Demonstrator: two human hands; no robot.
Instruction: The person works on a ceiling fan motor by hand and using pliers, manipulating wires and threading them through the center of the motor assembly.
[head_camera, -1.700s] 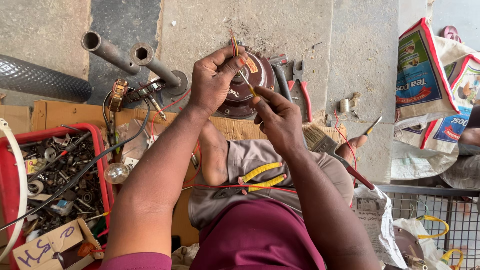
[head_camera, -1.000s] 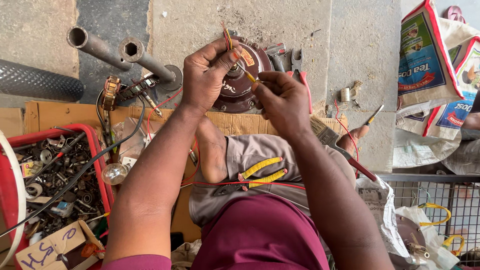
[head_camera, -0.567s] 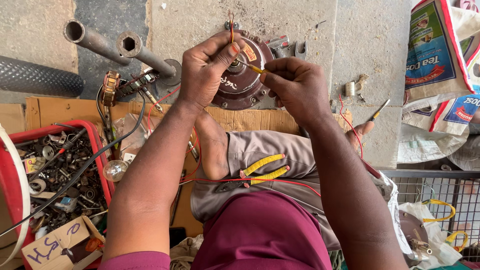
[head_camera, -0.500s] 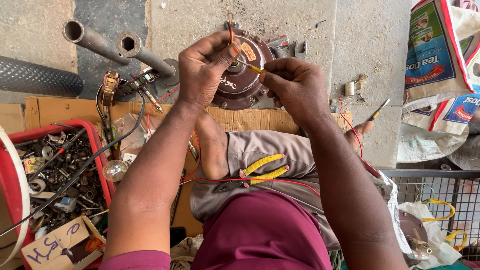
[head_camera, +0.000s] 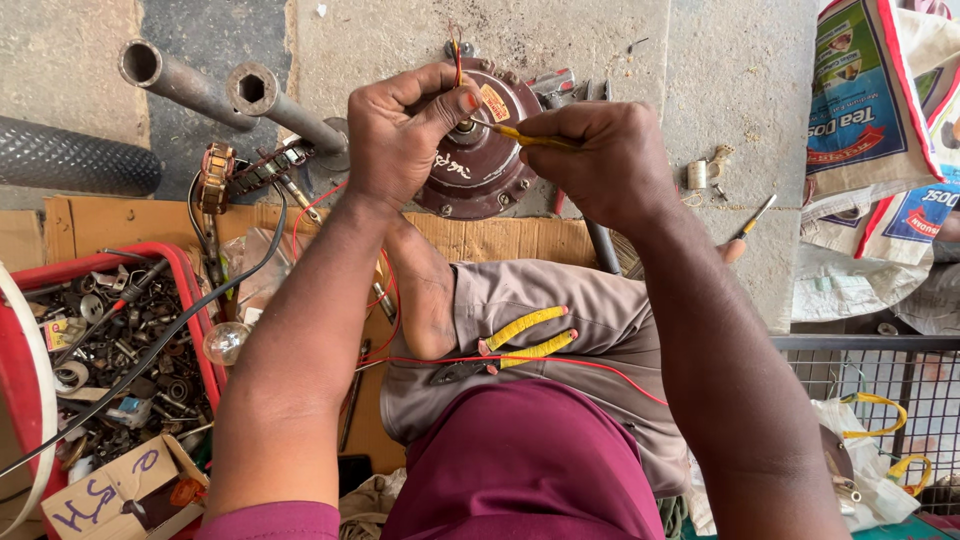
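A round brown motor housing (head_camera: 478, 175) lies on the concrete floor in front of me. My left hand (head_camera: 405, 130) pinches a thin bundle of red and yellow wires (head_camera: 458, 45) that rises from the housing's centre. My right hand (head_camera: 600, 150) holds a thin yellow sleeve or wire piece (head_camera: 525, 135) whose tip points at the left thumb. Yellow-handled pliers (head_camera: 505, 345) rest on my lap, with a red wire (head_camera: 590, 365) running across my thigh.
A red crate (head_camera: 185, 290) of bolts and metal scrap sits at left, with a cardboard box (head_camera: 115, 490) in it. Two steel socket tubes (head_camera: 235, 95), a black hose (head_camera: 70, 160), a small bulb (head_camera: 225, 343), printed sacks (head_camera: 880, 120) and a wire rack (head_camera: 870, 390) surround me.
My hands have come closer together over the motor housing; the right hand has brought the yellow piece to the wires pinched by the left. The view has shifted slightly left.
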